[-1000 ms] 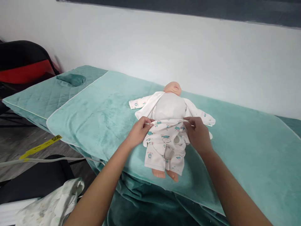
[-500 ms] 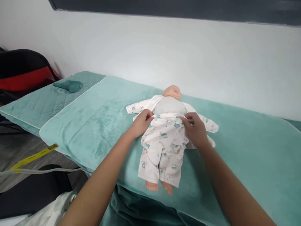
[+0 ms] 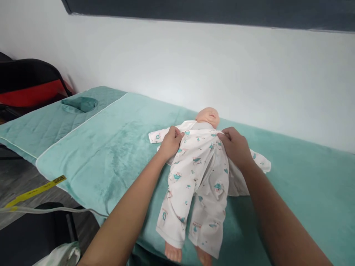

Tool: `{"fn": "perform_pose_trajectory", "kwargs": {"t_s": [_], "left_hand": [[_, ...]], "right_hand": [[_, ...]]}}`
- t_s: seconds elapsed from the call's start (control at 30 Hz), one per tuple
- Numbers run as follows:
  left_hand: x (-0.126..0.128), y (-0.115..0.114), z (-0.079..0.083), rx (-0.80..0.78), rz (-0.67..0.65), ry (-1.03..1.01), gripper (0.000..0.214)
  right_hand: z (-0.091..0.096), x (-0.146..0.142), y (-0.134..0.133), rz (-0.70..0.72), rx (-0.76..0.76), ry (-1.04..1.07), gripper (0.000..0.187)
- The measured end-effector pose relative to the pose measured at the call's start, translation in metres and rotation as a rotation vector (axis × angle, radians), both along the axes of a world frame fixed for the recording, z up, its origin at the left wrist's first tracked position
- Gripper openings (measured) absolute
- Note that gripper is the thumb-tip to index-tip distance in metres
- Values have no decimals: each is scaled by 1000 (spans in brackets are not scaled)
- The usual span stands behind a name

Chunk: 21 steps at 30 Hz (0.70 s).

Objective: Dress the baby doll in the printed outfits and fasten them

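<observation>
Trousers (image 3: 181, 177) on a doll (image 3: 208, 115), pinched at the waistband (image 3: 200, 131)

From where I stand, the left hand (image 3: 170, 143) has one end of the waistband between closed thumb and fingers; the right hand (image 3: 235, 147) grips the other end the same way. The doll lies face-up on the green bed (image 3: 305, 173), bare feet (image 3: 173, 252) showing, patterned shirt (image 3: 260, 160) spread under it.

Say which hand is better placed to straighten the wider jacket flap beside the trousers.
The right hand, probably: the jacket flap spreads closest to it, while the left hand is across the trousers. Both hands pinch the waistband, so the right must release first.
</observation>
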<state>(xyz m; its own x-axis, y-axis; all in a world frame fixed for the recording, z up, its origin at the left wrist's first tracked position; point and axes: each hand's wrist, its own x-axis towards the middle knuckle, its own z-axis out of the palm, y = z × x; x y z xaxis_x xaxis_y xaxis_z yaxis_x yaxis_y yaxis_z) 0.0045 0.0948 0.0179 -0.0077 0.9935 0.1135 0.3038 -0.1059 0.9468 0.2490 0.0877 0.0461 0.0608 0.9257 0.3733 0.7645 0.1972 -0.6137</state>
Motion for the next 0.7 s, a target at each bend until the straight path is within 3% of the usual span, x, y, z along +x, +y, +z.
{"fn": "perform_pose_trajectory", "kwargs": {"t_s": [0.13, 0.3, 0.53, 0.7], "left_hand": [[10, 2, -8, -20, 43, -7, 13], [4, -6, -10, -36, -64, 15, 16], [-15, -21, -7, -333, -280, -312, 15], [-23, -26, 0, -390, -401, -291, 27]], "right_hand": [[-9, -3, 14, -22, -75, 250, 26], [-22, -9, 0, -66, 1, 463, 29], [-27, -2, -29, -162, 66, 397, 31], [-30, 9, -54, -122, -128, 359, 28]]}}
